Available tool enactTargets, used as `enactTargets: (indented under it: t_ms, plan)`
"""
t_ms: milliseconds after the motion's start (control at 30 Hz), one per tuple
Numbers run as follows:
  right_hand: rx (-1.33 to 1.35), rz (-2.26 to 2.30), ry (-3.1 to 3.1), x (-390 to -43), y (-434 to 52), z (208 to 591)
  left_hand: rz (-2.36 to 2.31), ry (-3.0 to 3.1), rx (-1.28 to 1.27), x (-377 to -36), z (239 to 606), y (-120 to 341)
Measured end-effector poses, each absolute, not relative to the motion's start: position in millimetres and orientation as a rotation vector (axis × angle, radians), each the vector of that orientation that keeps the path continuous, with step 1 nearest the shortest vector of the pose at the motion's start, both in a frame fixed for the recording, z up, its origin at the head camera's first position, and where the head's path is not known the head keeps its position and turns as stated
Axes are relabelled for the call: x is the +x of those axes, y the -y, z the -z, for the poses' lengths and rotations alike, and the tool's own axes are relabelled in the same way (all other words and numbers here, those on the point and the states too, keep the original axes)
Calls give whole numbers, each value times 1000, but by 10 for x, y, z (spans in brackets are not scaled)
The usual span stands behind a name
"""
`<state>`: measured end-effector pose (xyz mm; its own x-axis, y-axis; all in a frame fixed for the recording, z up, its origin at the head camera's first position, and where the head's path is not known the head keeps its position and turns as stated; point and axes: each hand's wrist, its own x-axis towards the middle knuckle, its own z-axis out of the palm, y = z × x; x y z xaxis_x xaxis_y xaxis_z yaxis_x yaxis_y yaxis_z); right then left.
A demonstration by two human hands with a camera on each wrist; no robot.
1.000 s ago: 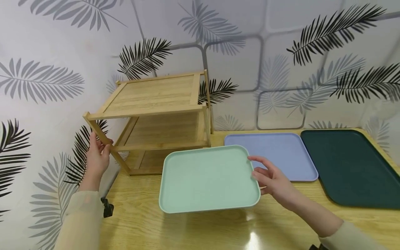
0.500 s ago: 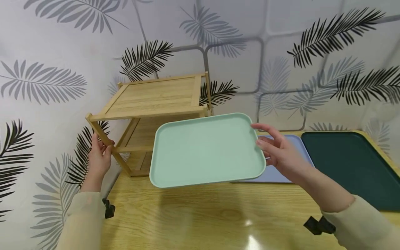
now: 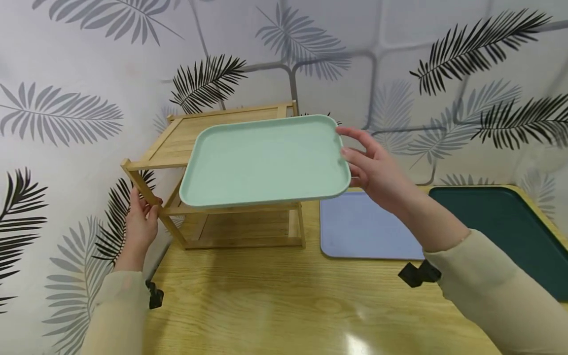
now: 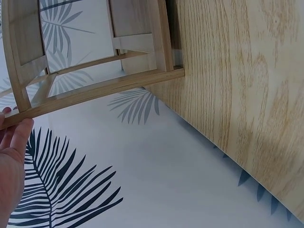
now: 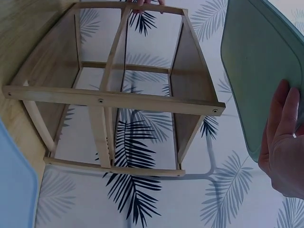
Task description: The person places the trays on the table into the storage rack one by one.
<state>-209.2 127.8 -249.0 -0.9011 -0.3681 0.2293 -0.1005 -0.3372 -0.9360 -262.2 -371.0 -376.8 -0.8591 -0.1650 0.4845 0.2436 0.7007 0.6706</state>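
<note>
A person stands at a glossy, wood-grain desk [image 3: 266, 305] set against a wall papered with black and grey palm fronds. The right hand [image 3: 377, 170] holds a mint-green tray [image 3: 266, 160] by its right short edge, fingers [image 3: 355, 135] curled over the rim and the rest of the hand beneath. The tray is a smooth, matte plastic rectangle with rounded corners and a low raised lip. It is held in the air, nearly level, with its long axis running left to right and its far edge tipped slightly upward. It hovers in front of and partly over the top shelf of a pale bamboo rack [image 3: 177, 143], a slatted, open-sided frame with three tiers that stands at the back left of the desk. The left hand [image 3: 139, 222] grips the rack's slanted front left leg, fingers wrapped round the wood. On the desk to the right lie two more flat trays of the same shape, a lavender-blue tray [image 3: 364, 229] just beside the rack and a dark green tray [image 3: 506, 222] beyond it.
</note>
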Motion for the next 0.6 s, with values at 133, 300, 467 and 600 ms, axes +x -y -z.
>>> enactTargets:
  t_ms: [133, 300, 467, 600]
  plan:
    - [-569, 2363, -1723, -2188, -1209, 2417, 1044, 2398, -54, -2625, 3760, 3702]
    - [-517, 2362, -1753, -2323, -1140, 2390, 1044, 2406, -56, -2629, 3752, 3701]
    - [-460, 2369, -1770, -2470, -1038, 2394, 1061, 2409, -36, -2628, 3756, 3702]
    - [-409, 2374, -1759, -2570, -945, 2404, 1071, 2415, -24, -2619, 3751, 3698]
